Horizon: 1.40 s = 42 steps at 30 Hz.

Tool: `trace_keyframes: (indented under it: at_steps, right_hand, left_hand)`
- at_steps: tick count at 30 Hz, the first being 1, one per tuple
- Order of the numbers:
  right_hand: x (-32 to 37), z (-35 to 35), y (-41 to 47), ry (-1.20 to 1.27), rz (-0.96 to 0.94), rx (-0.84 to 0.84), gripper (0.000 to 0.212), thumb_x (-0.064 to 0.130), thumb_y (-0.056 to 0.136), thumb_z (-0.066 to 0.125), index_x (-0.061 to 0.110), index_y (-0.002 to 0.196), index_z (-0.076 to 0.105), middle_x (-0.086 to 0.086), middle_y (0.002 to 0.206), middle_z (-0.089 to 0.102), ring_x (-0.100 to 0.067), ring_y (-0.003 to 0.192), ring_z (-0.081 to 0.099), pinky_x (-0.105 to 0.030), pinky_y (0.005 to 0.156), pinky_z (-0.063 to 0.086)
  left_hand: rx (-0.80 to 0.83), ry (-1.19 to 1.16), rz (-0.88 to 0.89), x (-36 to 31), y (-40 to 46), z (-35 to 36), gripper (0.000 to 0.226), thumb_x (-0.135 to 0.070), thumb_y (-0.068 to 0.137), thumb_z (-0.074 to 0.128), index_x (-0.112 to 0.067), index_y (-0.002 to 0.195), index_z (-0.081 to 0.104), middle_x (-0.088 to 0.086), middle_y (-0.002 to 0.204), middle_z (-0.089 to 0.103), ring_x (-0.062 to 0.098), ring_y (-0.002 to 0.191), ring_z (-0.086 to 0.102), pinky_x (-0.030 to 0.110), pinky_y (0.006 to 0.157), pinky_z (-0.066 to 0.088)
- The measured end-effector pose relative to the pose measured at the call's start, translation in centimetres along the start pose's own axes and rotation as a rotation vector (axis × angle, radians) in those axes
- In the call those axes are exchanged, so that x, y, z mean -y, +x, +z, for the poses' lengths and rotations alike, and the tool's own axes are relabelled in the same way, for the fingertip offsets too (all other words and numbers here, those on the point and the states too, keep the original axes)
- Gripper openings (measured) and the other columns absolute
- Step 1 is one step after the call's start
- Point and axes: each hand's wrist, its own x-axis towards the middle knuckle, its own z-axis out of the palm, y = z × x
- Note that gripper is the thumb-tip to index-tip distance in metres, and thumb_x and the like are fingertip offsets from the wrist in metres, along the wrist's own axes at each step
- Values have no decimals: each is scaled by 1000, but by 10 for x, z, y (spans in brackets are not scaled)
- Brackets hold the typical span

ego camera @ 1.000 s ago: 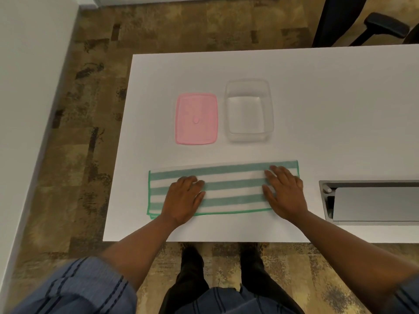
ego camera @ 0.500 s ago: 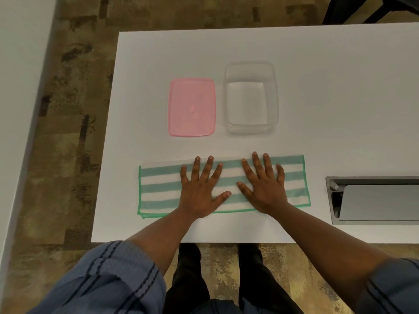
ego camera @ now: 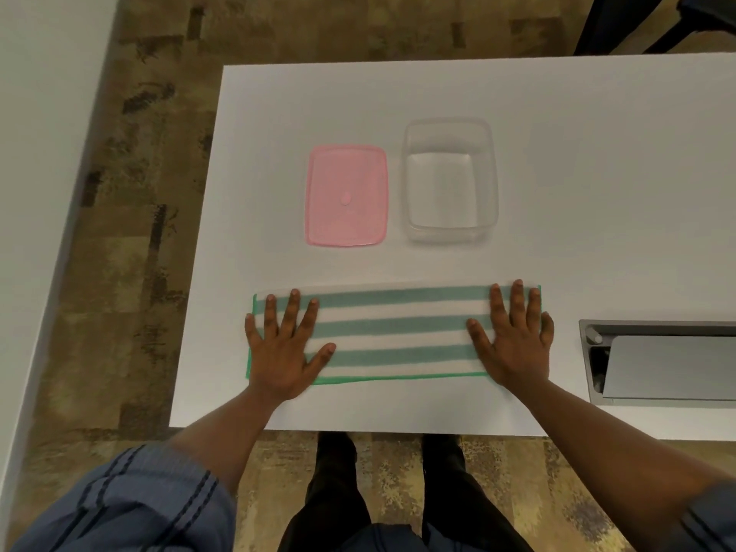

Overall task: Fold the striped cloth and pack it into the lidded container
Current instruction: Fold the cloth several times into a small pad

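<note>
Plainly, writing: none can be read on any object.
Hidden or cut off: the grey cable hatch (ego camera: 661,362) set in the table is cut by the right edge; its dark opening at the left end holds something too small to make out. A dark chair (ego camera: 653,21) at the far right is only partly in frame.
Clear container (ego camera: 450,181): open, nothing in it, on the white table (ego camera: 597,161) beyond the middle of the cloth.
Pink lid (ego camera: 345,195): flat on the table, just left of the container, not touching it.
Striped cloth (ego camera: 398,332): a long folded band, green and white with a green hem, flat near the table's near edge.
Left hand (ego camera: 284,352): fingers spread, palm down on the cloth's left end, gripping nothing.
Right hand (ego camera: 513,344): fingers spread flat on the right end, pressing, holding nothing.
</note>
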Motion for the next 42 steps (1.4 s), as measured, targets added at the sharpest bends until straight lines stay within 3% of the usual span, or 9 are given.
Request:
trace_keyframes:
  at_steps: [12, 14, 16, 18, 21, 28, 36, 39, 42]
  right_hand:
    - [34, -2, -16, 35, -45, -80, 73, 62, 101, 23, 29, 164, 7, -5, 173, 2, -29, 158, -4, -56, 121, 6]
    - [60, -7, -17, 211, -159, -100, 67, 53, 102, 33, 20, 160, 28, -11, 162, 36, -31, 148, 31, -51, 114, 25]
    - [94, -14, -18, 545, -158, -29, 51, 42, 104, 45, 13, 147, 48, -7, 123, 67, -23, 112, 61, -43, 97, 46]
    - [131, -21, -20, 916, -3, 76, 30, 24, 103, 55, 12, 130, 61, -1, 92, 71, -13, 76, 65, -34, 75, 52]
    - [173, -29, -16, 1316, 314, 316, 23, 12, 99, 53, 14, 119, 64, -10, 93, 74, -13, 66, 68, -25, 60, 54]
    - [196, -23, -5, 1386, 457, 537, 31, 9, 97, 59, 13, 128, 60, -11, 116, 72, -21, 94, 69, -34, 87, 58]
    - [182, -32, -9, 1469, 439, 638, 29, 28, 90, 62, 18, 117, 66, -10, 113, 71, -26, 95, 72, -38, 79, 58]
    - [174, -42, -12, 1509, 387, 753, 52, 55, 75, 71, 20, 113, 71, -6, 110, 73, -26, 101, 73, -41, 83, 57]
    - [158, -47, -10, 1690, 331, 851, 80, 81, 80, 56, 23, 134, 67, -12, 134, 68, -36, 125, 63, -55, 104, 50]
  left_hand:
    - [5, -149, -68, 12, 7, -9, 79, -70, 97, 29, -32, 163, 11, 4, 173, 0, 35, 159, -1, 64, 120, 13]
    - [-43, -305, -293, 8, 9, -15, 73, -62, 100, 32, -29, 163, 17, 12, 172, 9, 39, 156, 11, 60, 120, 20]
    - [-80, -478, -531, 5, 14, -23, 67, -56, 104, 33, -21, 160, 27, 20, 167, 20, 43, 150, 24, 61, 118, 27]
    - [-93, -554, -663, 5, 20, -30, 61, -49, 106, 38, -13, 155, 35, 22, 159, 32, 45, 143, 33, 61, 114, 33]
    - [-63, -560, -797, 12, 28, -41, 52, -44, 104, 45, -8, 143, 45, 23, 143, 47, 46, 128, 45, 59, 103, 42]
    - [79, -898, -957, 31, 41, -55, 53, -49, 98, 57, -8, 131, 52, 14, 123, 61, 38, 114, 59, 49, 100, 50]
    - [330, -1121, -681, 19, 48, -120, 26, -23, 87, 76, -12, 106, 62, 15, 111, 71, 28, 90, 70, 42, 75, 61]
    - [525, -1329, -438, -19, 52, -154, 48, -45, 80, 82, -17, 110, 59, 9, 103, 75, 26, 82, 76, 36, 66, 63]
    - [596, -1576, -319, -53, 61, -159, 57, -68, 83, 67, -21, 114, 58, 8, 94, 77, 23, 70, 73, 27, 58, 56]
